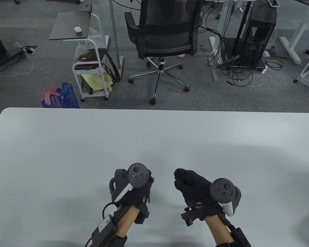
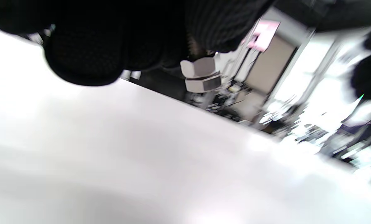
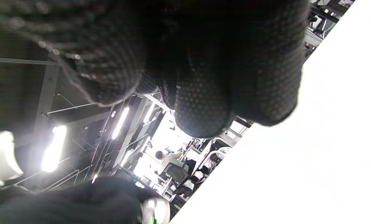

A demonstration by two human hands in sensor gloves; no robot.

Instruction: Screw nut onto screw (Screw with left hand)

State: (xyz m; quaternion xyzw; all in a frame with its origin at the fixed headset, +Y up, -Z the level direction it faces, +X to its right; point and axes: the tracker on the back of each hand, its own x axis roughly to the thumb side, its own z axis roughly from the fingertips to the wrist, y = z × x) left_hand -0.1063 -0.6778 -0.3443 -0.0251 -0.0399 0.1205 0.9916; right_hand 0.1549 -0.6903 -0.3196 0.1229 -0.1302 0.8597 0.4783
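Item: white table [image 1: 67,154], landmark for all entries below. Left hand [image 1: 134,190]: above the table's near edge, slightly left of its middle, back and tracker turned up toward the table view. The left wrist view shows its gloved fingers [image 2: 85,59] curled and bunched, gripping from above a piece of hardware that hangs clear of the tabletop. Hardware: nut [image 2: 198,67] seated directly against the hexagonal screw [image 2: 203,83] head, the two touching with no shank visible between them; which hexagon is nut and which is head is a judgement from their stacking, as the threaded part is hidden inside the grip. Judged purpose of the hold: the left hand does the turning, so its fingers wrap the upper piece and leave the lower hexagon exposed; the nut appears run nearly or fully home. Right hand [image 1: 195,187]: above the table's near edge, right of its middle, apart from the left hand with bare table between them. Its fingers [image 3: 201,102] are curled close together in the right wrist view; whether they hold anything cannot be told, and no metal shows among them. Hardware position: in the left hand only, above the table, not touching the right hand.
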